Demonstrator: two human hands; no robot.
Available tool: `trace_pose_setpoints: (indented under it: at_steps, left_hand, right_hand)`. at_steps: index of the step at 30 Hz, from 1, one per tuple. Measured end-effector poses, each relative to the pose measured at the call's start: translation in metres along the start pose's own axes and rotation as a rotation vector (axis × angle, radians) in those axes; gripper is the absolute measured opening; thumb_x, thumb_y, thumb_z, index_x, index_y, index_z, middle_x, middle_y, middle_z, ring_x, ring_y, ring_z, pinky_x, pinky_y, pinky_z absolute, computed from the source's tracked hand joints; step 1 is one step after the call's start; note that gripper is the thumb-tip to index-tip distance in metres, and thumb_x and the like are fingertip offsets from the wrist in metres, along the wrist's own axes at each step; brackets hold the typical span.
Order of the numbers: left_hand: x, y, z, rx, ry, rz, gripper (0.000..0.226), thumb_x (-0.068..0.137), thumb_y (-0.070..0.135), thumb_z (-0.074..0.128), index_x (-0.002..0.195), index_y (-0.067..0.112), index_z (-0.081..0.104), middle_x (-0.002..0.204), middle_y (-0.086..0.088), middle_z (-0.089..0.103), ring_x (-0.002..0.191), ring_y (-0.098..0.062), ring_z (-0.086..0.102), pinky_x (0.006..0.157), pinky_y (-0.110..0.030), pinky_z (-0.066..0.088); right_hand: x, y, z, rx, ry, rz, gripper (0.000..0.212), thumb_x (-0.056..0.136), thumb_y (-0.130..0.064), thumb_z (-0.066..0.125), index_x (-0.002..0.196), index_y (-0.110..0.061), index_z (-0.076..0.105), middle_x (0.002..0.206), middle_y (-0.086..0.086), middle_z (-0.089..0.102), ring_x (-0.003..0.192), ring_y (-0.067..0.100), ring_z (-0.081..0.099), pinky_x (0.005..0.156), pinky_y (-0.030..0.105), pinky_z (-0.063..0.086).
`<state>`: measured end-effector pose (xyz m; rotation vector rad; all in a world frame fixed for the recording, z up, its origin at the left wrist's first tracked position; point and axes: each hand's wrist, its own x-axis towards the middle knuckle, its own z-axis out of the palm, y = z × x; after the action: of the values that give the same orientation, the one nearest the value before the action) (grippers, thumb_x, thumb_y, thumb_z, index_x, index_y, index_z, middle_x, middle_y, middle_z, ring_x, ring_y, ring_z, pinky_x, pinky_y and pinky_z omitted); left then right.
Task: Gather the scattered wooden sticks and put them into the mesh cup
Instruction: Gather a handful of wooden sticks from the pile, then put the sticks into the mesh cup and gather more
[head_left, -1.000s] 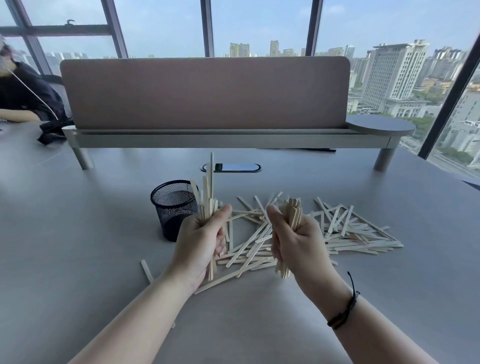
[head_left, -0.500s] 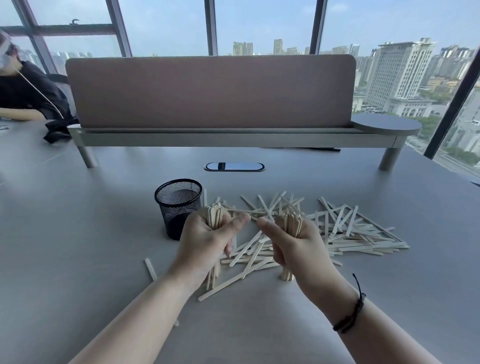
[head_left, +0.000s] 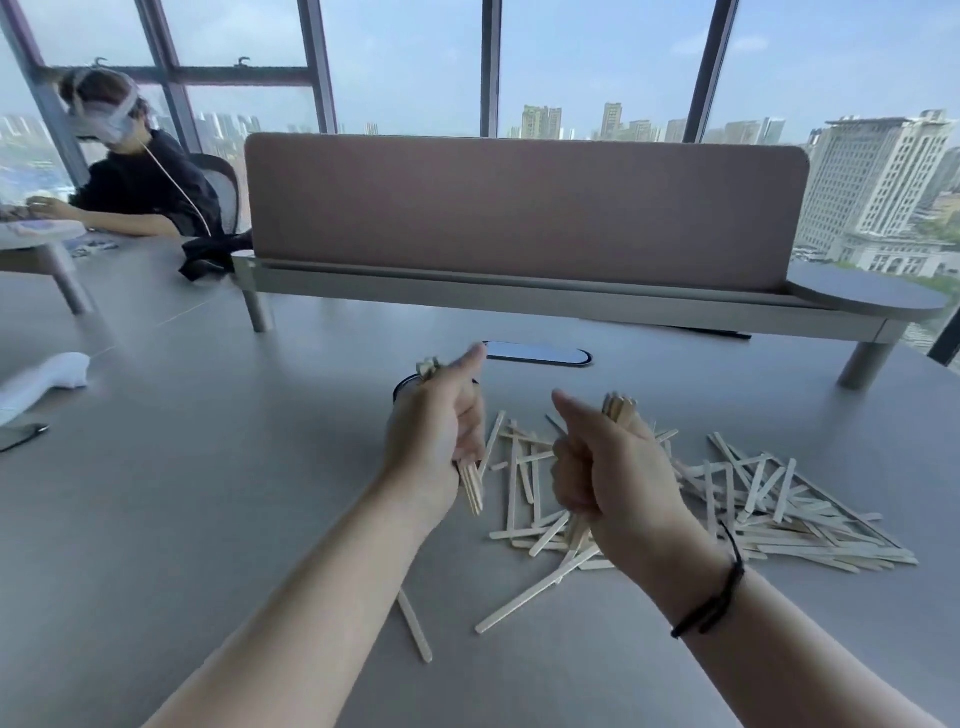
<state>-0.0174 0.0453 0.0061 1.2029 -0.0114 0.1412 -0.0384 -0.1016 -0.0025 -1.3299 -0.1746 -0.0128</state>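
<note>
Hands both fisted around bundles. Left hand (head_left: 434, 426) grips a bundle of wooden sticks (head_left: 470, 486) upright, fingers closed, directly above the mesh cup (head_left: 402, 385), whose rim just shows behind the fist; likely lined up to drop them in. Right hand (head_left: 605, 470) clamps a second bundle (head_left: 618, 405), thumb out, waiting beside. Loose sticks (head_left: 769, 499) lie piled on the grey tabletop (head_left: 208, 493), one stray stick (head_left: 415, 626) near the left forearm. Pink divider (head_left: 524, 208), tall windows, another person seated far left.
</note>
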Motion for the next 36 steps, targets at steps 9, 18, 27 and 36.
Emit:
trace_pose_setpoints:
  at_steps: [9, 18, 27, 36]
  left_hand:
    - [0.07, 0.059, -0.019, 0.088, 0.226, 0.086, 0.053, 0.093, 0.041, 0.063, 0.051, 0.018, 0.04, 0.047, 0.0, 0.041, 0.048, -0.022, 0.045, 0.057, -0.032, 0.038]
    - [0.059, 0.014, -0.062, 0.739, 0.338, 0.19, 0.055, 0.092, 0.053, 0.059, 0.136, 0.021, 0.049, 0.142, 0.001, 0.051, 0.136, -0.02, 0.041, 0.102, -0.03, 0.035]
    - [-0.039, -0.036, -0.118, 1.258, 0.057, 0.522, 0.045, 0.085, 0.064, 0.049, 0.104, 0.025, 0.051, 0.106, 0.011, 0.054, 0.103, -0.013, 0.055, 0.084, -0.038, 0.05]
    - [-0.051, -0.062, -0.067, 1.566, -0.458, 0.193, 0.082, 0.082, 0.085, 0.014, 0.149, 0.039, 0.025, 0.168, 0.006, 0.012, 0.154, -0.009, 0.006, 0.123, -0.034, 0.017]
  right_hand:
    - [0.106, -0.033, 0.096, 0.004, 0.132, -0.073, 0.05, 0.091, -0.048, 0.061, 0.058, -0.018, 0.039, 0.049, 0.003, 0.036, 0.042, 0.017, 0.038, 0.049, 0.025, 0.037]
    - [0.106, -0.003, 0.074, -0.34, 0.079, -0.188, 0.02, 0.097, -0.022, 0.061, 0.115, -0.015, 0.061, 0.084, -0.007, 0.067, 0.056, -0.002, 0.059, 0.056, 0.013, 0.049]
    - [0.012, 0.043, -0.051, -0.961, -0.025, -0.207, 0.027, 0.093, -0.034, 0.064, 0.119, -0.038, 0.061, 0.124, -0.018, 0.064, 0.118, 0.003, 0.059, 0.099, 0.028, 0.046]
    - [-0.037, 0.039, -0.095, -1.524, -0.175, -0.305, 0.073, 0.078, -0.082, 0.037, 0.14, -0.043, 0.042, 0.156, -0.014, 0.035, 0.151, 0.007, 0.012, 0.124, 0.039, 0.002]
